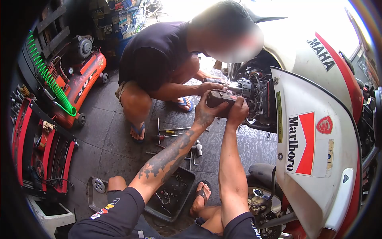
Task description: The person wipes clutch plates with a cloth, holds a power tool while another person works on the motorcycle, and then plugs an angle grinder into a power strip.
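Both my hands hold a dark rectangular box-like part [222, 96] in front of the open engine side of a motorcycle. My left hand [207, 110] grips its left end, the tattooed forearm stretched below. On the right end is my right hand [238, 111], fingers wrapped round it. Just beyond the part, a round metal clutch-like assembly [243, 88] sticks out of the engine. A crouching co-worker's hand [209, 88] is at this assembly, close to my left hand. What the part looks like underneath is hidden.
White and red fairing [318, 119] stands on the right. Wrenches and a hammer [198, 148] lie on the tiled floor. A black tray [187, 199] of small parts is between my legs. At left are a red tool box [49, 155] and an orange compressor [85, 81].
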`<act>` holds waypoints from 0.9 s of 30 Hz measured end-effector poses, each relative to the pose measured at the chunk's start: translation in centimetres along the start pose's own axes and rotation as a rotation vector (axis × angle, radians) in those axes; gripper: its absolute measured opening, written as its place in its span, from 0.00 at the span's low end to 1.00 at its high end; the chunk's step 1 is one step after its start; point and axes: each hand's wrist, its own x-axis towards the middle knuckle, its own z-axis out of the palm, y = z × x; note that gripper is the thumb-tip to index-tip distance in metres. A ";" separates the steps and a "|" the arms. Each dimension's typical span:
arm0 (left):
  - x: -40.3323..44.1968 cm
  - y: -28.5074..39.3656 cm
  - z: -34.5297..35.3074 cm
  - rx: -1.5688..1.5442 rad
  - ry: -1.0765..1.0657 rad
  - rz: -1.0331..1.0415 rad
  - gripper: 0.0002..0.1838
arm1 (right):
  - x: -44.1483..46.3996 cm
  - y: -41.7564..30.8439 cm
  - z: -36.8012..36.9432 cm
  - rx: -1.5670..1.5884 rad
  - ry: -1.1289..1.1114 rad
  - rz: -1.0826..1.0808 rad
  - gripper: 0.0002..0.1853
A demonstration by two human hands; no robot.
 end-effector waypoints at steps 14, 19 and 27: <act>0.3 -1.6 -0.5 0.009 0.006 -0.025 0.49 | 0.0 0.5 0.4 -0.075 -0.057 0.005 0.25; 0.2 -1.0 -0.9 -0.095 -0.012 -0.071 0.48 | -0.5 -0.1 0.7 -0.063 -0.058 0.031 0.25; 0.8 -0.4 -0.8 -0.128 -0.024 -0.024 0.46 | -0.6 -0.4 1.2 0.086 -0.095 0.094 0.28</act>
